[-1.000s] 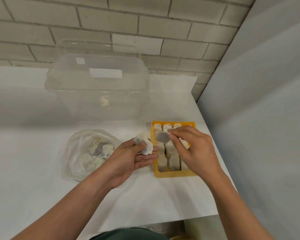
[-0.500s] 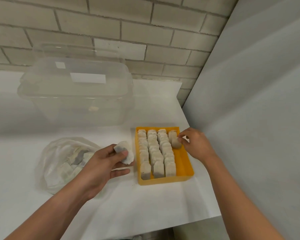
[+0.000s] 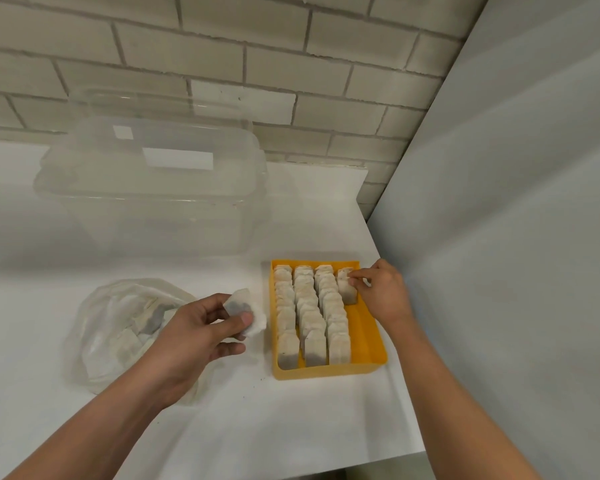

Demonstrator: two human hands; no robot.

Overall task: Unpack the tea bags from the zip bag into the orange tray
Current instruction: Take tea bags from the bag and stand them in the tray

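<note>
A single tea bag [image 3: 346,287] is stood upright at the far end of the fourth, rightmost lane of the orange tray [image 3: 329,372]. Its top edge is pinched between the thumb and curled fingertips of the right hand [image 3: 381,292], which is placed just right of it, over the tray's far right corner. The three lanes to its left are filled with packed rows of tea bags [image 3: 307,310]. Just left of the tray, a small clutch of tea bags [image 3: 245,310] is gripped by the left hand [image 3: 194,337], with the thumb pressed across them. The crumpled zip bag [image 3: 115,327], with more bags seen inside, is laid on the white table [image 3: 291,427] beneath that wrist. A clear lidded container [image 3: 153,188] is set behind, against the brick wall [image 3: 222,64].
</note>
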